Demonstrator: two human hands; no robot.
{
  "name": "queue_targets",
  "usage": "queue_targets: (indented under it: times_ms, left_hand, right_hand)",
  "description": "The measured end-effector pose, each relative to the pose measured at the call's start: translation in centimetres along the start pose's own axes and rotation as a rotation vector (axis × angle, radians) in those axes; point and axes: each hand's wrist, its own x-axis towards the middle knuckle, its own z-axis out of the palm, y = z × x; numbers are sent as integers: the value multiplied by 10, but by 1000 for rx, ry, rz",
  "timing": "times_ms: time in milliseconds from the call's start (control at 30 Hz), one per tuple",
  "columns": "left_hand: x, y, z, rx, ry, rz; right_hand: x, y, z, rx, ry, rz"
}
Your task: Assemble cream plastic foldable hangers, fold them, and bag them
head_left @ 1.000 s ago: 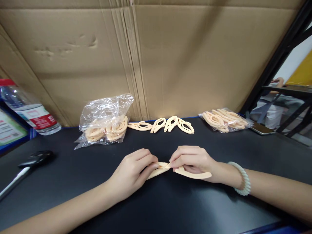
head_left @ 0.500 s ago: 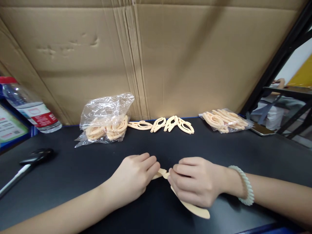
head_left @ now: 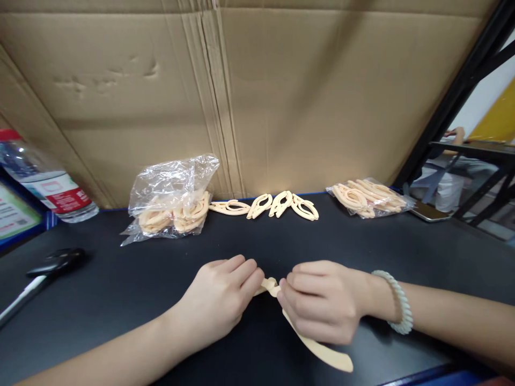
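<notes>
Between my two hands, low over the black tabletop (head_left: 161, 279), is a beige plastic folding hanger (head_left: 328, 355). My left hand (head_left: 225, 295) is closed on its left part, the fingers curled and the thumb hidden. My right hand (head_left: 319, 300) pinches it beside the middle joint, and one flat curved arm sticks out below that hand toward me. The jointed middle shows in the small gap between the hands. Farther back lie several similar beige hangers, folded up, such as the folded hanger (head_left: 306, 208) at the right end of their row.
An opened clear bag of hangers (head_left: 171, 214) stands at back left, a flat bag of hangers (head_left: 370, 197) at back right beside a phone (head_left: 429, 212). A red-capped bottle (head_left: 60, 193) and black-headed tool (head_left: 56, 262) are left. Cardboard (head_left: 341, 96) walls the back.
The hanger's free arm has swung slightly down and to the right below my right hand. Both hands keep their hold; the whole view has shifted a little.
</notes>
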Motion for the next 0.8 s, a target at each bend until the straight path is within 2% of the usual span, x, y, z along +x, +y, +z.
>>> queue_targets:
  times_ms: [133, 233, 333, 633, 700, 800]
  left_hand:
    - [-2, 0, 5, -119, 118, 1]
    - [-1, 2, 9, -218, 149, 42]
    - [0, 3, 11, -255, 126, 16]
    - [1, 7, 6, -168, 91, 31]
    - [0, 6, 6, -175, 72, 2]
    - [-2, 2, 10, -216, 73, -68]
  right_hand:
    - [-2, 1, 0, 47, 9, 183]
    - [-3, 1, 2, 63, 14, 198]
    - [-1, 0, 3, 62, 3, 191]
    - [7, -5, 1, -69, -28, -87]
    - [10, -6, -1, -87, 13, -174]
    - [13, -7, -3, -83, 142, -259]
